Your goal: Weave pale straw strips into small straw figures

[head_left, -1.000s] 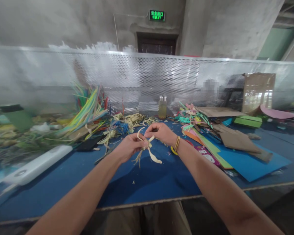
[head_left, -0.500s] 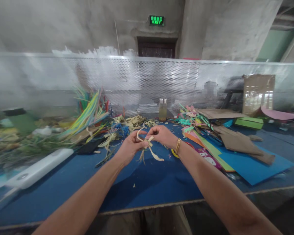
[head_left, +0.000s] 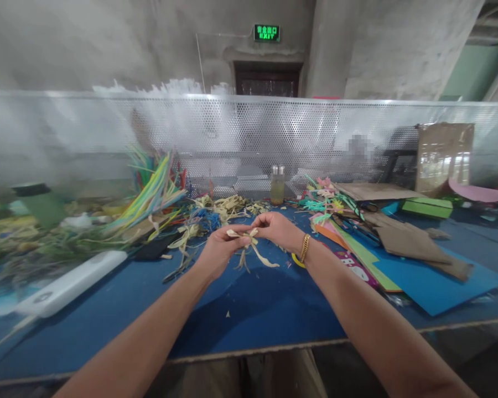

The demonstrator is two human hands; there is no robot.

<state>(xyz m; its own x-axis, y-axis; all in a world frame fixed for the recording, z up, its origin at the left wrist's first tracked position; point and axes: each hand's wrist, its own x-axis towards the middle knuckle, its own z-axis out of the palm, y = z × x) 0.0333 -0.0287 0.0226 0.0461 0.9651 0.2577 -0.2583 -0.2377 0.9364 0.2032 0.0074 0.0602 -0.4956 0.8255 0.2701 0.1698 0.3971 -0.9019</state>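
My left hand pinches a pale straw-coloured strip, which looks folded or knotted near the fingertips. One long tail of it hangs down to the right and a short end points left. My right hand, with a gold bracelet at the wrist, has its thumb and fingers closed on the upper part of the same strip. Both hands meet above the blue table. Just beneath them is a small tuft of dry fibres. The fingers partly hide where the strip is gripped.
Heaped dry strips and a glass bottle stand beyond my hands. Coloured strips and a white power strip are at the left. Brown paper and blue card lie at the right, before a perforated metal screen.
The strip's upper loop, which curved up above my left fingers, is now down, with a short end pointing left. Both hands stay close together in nearly the same place.
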